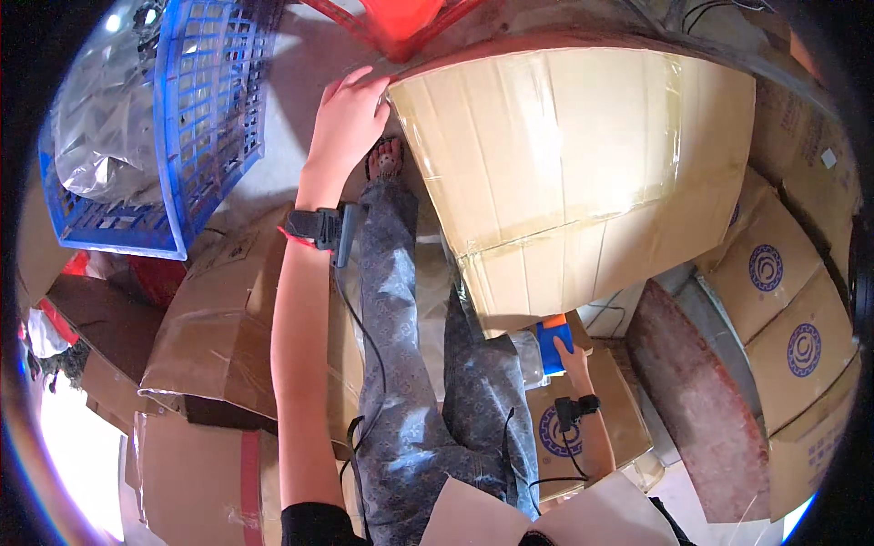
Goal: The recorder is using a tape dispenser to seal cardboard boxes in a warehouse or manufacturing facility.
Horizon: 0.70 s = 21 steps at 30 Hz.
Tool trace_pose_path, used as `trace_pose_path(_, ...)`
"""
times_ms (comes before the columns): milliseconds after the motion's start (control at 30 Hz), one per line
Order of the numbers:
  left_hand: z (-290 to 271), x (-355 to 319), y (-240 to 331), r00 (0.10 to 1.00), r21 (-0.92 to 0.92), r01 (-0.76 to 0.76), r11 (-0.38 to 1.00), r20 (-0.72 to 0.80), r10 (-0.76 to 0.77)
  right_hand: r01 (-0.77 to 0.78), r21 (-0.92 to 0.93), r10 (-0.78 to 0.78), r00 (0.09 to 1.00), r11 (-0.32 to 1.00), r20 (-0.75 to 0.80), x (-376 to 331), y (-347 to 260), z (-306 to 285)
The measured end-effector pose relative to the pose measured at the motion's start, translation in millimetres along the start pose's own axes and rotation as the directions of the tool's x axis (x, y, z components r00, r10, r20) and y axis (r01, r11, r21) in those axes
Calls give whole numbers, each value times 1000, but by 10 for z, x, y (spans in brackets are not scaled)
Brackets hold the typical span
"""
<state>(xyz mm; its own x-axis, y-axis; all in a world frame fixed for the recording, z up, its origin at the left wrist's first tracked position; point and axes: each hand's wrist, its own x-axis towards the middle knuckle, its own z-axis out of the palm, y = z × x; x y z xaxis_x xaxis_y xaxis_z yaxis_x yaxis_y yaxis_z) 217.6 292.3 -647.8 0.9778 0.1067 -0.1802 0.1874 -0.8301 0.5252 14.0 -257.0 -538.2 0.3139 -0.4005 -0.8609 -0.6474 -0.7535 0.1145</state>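
Blue and orange item [553, 348]: upper end hidden under the cardboard panel [583, 173], centre of the frame; kind unclear.
Right hand [574, 357]: fingertips partly concealed by that item.
Left hand [353, 114]: contact with the panel's corner unclear.
Right trouser leg [487, 409]: lower part covered by the panel.
Blue basket [173, 136]: cut off by the top edge, upper left; bagged contents [105, 136] indistinct.
Red object [401, 23]: cropped at top centre.

cdbd [583, 164]: tan | sm pkg [553, 349]: blu+orng | bskt [167, 136]: blu | trsrs [390, 309]: gry-blu w/ motifs
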Motion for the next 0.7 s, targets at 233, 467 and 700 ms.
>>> trace_pose_path(233, 69, 8, 291, 951, -5, 309, 951, -28, -309, 53, -23, -54, 998, 998, -43, -2, -36, 22)
trace_pose_path(467, 234, -283, 702, 856, -395, 496, 773, 73, -512, 18, 72, -14, 998, 997, -63, 28, 62, 138)
trace_pose_path(700, 338, -727, 956, 868, -620, 449, 643, 130, -480, -79, 1, 79, 997, 997, 19, 85, 118, 169)
